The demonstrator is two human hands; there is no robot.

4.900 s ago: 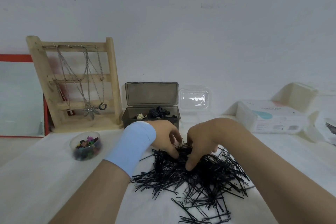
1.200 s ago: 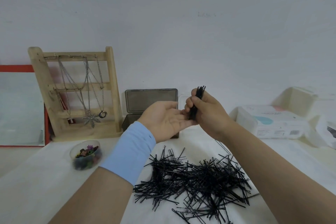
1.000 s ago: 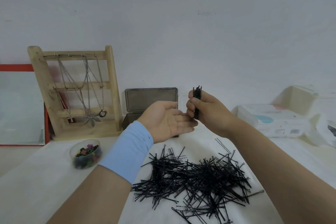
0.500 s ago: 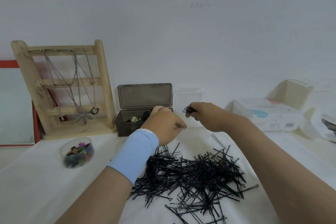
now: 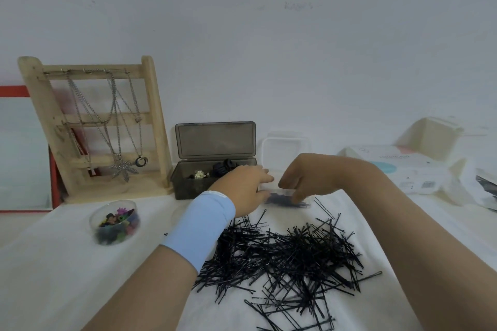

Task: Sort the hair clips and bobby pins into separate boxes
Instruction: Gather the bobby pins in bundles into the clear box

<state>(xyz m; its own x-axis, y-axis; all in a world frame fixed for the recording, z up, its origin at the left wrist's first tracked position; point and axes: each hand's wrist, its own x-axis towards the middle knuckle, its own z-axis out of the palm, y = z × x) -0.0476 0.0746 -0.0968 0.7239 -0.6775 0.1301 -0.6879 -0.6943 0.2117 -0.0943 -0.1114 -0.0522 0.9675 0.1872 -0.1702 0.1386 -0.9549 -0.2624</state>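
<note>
At the rim of the clear box [image 5: 277,192], behind the bobby pins [image 5: 285,255], left hand [image 5: 242,188] and right hand [image 5: 306,174], each grip unclear.

Single head-worn wide-angle view, facing forward and down, close over table [image 5: 53,277]

Both forearms reach forward to the clear box [image 5: 285,150]. The left hand [image 5: 243,188], a light blue wristband [image 5: 199,226] behind it, lies at the box's left edge with fingers nearly straight. The right hand [image 5: 306,177] arches above the box, fingers bent down, tips inside; its grip is unclear.
</note>
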